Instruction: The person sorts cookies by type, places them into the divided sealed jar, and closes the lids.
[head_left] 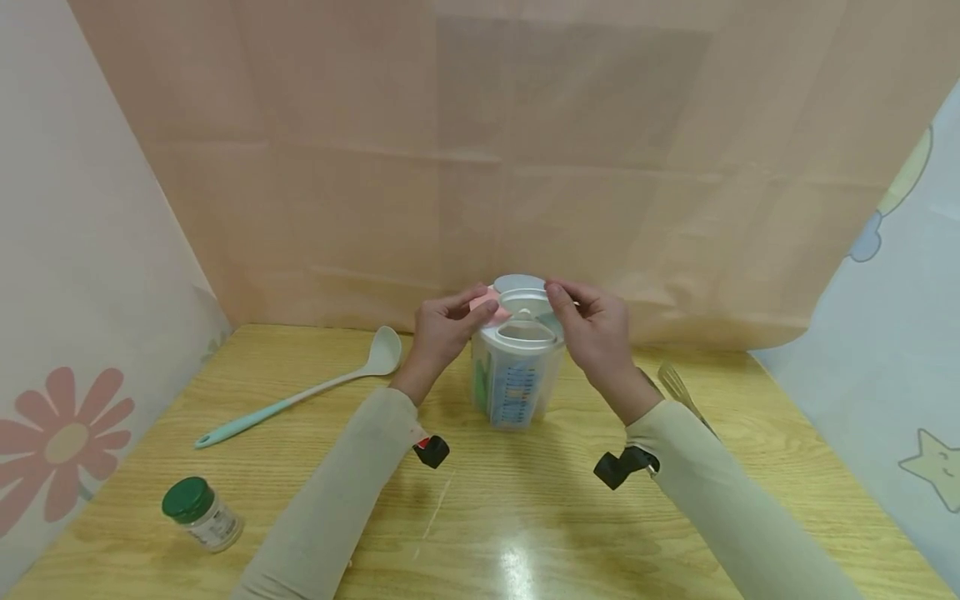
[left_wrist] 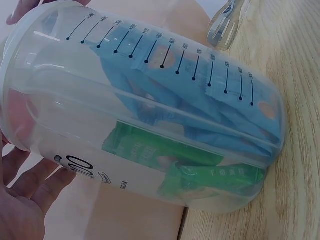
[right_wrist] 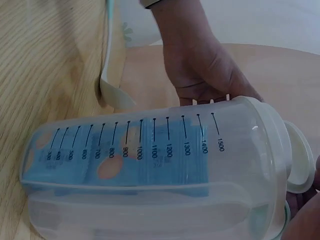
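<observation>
A clear plastic measuring container (head_left: 517, 375) with a white flip-top lid (head_left: 522, 327) stands mid-table on the pale wooden tabletop (head_left: 480, 517), blue and green sachets inside (graduations printed up its side). The left hand (head_left: 444, 327) pinches a pink lid flap (head_left: 487, 304) with curled fingers, while the right hand (head_left: 594, 327) nips the lid's far edge likewise. A white-and-teal ladle (head_left: 315, 387) lies well left, a green-capped jar (head_left: 201, 512) nearer the front.

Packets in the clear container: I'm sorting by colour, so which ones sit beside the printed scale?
The blue packets, right behind the black scale marks; the green packets lie on the other side.
</observation>
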